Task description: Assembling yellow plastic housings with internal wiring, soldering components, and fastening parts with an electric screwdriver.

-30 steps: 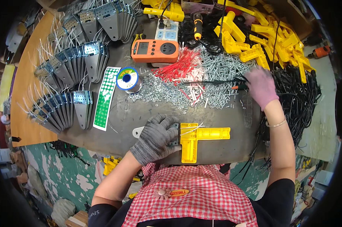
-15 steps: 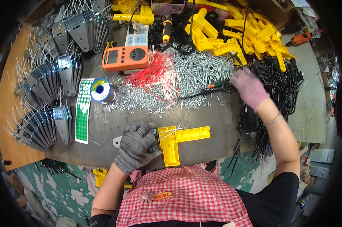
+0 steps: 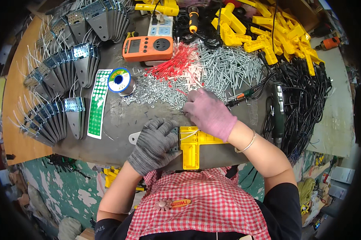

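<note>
My left hand [image 3: 153, 142], in a grey striped glove, grips a grey metal plate [image 3: 135, 138] lying flat near the bench's front edge; the palm hides most of it. Against the plate's right end lies an open yellow plastic housing half [image 3: 191, 150], L- or T-shaped, with white wires [image 3: 189, 135] across its top. My right hand [image 3: 212, 114], in a pink glove, hovers above the housing's arm and partly covers it. Its fingers are bent together at the lower edge of the small screws and nuts [image 3: 164, 95]; whatever is between the fingertips is hidden.
Long screws [image 3: 232, 66], red sleeves [image 3: 174, 62] and an orange meter [image 3: 147, 49] lie behind. Metal plates [image 3: 74, 116] stand in rows left, beside a solder spool [image 3: 120, 81]. On the right are a soldering iron [image 3: 245, 94], a dark power tool [image 3: 278, 108], black cables [image 3: 304, 108] and yellow housings [image 3: 284, 34].
My right hand has swung left from beside the soldering iron to the small screws and nuts. My left hand stays on the plate. The whole view has shifted slightly.
</note>
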`<state>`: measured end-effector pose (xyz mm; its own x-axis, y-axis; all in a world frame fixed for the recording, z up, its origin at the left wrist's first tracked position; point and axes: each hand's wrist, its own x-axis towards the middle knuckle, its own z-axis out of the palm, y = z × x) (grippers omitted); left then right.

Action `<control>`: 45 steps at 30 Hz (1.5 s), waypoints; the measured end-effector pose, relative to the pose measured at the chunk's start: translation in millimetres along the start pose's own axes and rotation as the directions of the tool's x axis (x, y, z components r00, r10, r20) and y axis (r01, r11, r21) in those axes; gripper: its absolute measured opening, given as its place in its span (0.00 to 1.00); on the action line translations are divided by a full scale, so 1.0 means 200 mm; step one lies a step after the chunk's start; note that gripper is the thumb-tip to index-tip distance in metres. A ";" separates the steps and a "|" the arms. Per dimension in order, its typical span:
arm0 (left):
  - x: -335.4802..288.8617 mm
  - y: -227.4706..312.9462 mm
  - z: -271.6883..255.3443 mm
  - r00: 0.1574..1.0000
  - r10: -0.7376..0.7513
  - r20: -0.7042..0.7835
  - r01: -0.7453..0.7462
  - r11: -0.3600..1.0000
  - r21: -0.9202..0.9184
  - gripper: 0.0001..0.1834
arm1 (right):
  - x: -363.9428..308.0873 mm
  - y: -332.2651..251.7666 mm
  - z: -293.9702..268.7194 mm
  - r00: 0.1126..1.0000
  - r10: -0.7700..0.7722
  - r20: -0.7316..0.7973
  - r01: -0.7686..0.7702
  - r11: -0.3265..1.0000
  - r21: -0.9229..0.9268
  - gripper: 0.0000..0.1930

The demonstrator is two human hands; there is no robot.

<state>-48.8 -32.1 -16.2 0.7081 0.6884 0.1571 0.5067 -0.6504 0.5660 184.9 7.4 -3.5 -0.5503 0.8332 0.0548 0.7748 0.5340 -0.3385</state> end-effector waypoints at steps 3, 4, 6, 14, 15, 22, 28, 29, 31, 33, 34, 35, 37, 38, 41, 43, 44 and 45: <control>-0.05 0.02 -0.02 1.000 -0.020 0.004 0.020 0.999 0.031 0.21 | -0.05 0.06 -0.04 0.994 0.042 -0.106 -0.004 0.942 0.336 0.05; -0.06 0.00 -0.05 1.000 -0.026 0.004 0.026 0.999 0.034 0.21 | -0.08 0.07 -0.08 0.983 0.130 -0.129 -0.030 0.811 0.584 0.05; -0.04 -0.01 -0.13 0.999 0.018 0.046 -0.006 0.966 -0.258 0.20 | -0.17 0.06 -0.21 0.850 0.382 0.363 -0.468 0.231 0.853 0.07; 0.41 0.21 -0.10 0.899 0.407 -0.160 -0.414 0.910 -0.014 0.20 | -0.36 0.04 -0.32 0.830 0.304 0.468 -0.558 0.458 0.692 0.07; 0.40 0.21 -0.05 0.882 0.471 -0.026 -0.466 0.878 0.109 0.21 | -0.37 0.06 -0.33 0.807 0.274 0.523 -0.590 0.338 0.734 0.07; 0.60 -0.05 0.11 0.991 0.128 -0.048 -0.125 0.991 0.054 0.08 | -0.41 0.13 -0.27 0.774 0.412 0.482 -0.516 -0.031 0.856 0.08; 0.71 -0.13 0.15 0.987 -0.041 0.156 0.002 0.970 0.244 0.07 | -0.36 0.15 -0.21 0.802 0.332 0.497 -0.388 -0.343 0.855 0.09; 0.72 -0.07 0.06 0.970 0.156 0.184 -0.210 0.923 0.323 0.06 | -0.36 0.16 -0.20 0.796 0.347 0.496 -0.380 -0.351 0.856 0.09; 0.65 -0.05 0.05 0.989 0.150 0.017 -0.149 0.953 0.263 0.05 | -0.32 0.15 -0.20 0.765 0.358 0.536 -0.407 -0.375 0.833 0.08; 0.55 0.01 0.04 0.987 -0.015 -0.157 0.038 0.989 0.146 0.06 | -0.30 0.13 -0.18 0.780 0.384 0.494 -0.398 -0.304 0.865 0.09; 0.51 0.02 0.04 0.988 -0.015 -0.153 0.037 0.989 0.142 0.06 | -0.30 0.12 -0.17 0.794 0.410 0.449 -0.388 -0.228 0.893 0.09; 0.47 0.02 0.03 0.983 -0.058 -0.176 0.077 0.992 0.104 0.07 | -0.29 0.11 -0.17 0.795 0.404 0.453 -0.391 -0.230 0.891 0.09; 0.43 -0.01 -0.02 0.977 -0.116 -0.177 0.134 0.986 0.094 0.09 | -0.27 0.09 -0.20 0.776 0.508 0.375 -0.421 -0.027 0.907 0.09; 0.41 -0.01 -0.03 0.975 -0.127 -0.183 0.146 0.985 0.097 0.09 | -0.26 0.07 -0.21 0.780 0.497 0.380 -0.425 -0.025 0.905 0.09; 0.43 -0.03 -0.03 0.982 -0.007 -0.190 0.049 0.975 0.217 0.10 | -0.30 0.03 -0.24 0.772 0.547 0.324 -0.318 -0.109 0.942 0.09; 0.52 -0.01 0.00 0.989 0.074 -0.128 -0.038 0.964 0.262 0.09 | -0.31 -0.01 -0.24 0.761 0.565 0.320 -0.329 -0.090 0.940 0.08; 0.58 0.00 0.02 0.986 0.154 -0.057 -0.130 0.944 0.304 0.09 | -0.31 -0.02 -0.24 0.749 0.584 0.313 -0.335 -0.074 0.939 0.08; 0.63 0.01 0.04 0.993 0.098 0.065 -0.115 0.926 0.360 0.08 | -0.31 -0.03 -0.25 0.752 0.583 0.309 -0.333 -0.068 0.940 0.08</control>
<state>44.6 50.2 -1.5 0.7851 0.5986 0.1588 0.5644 -0.7971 0.2146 230.1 -41.4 42.4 -0.0579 0.8931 -0.4462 -0.1619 -0.4494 -0.8785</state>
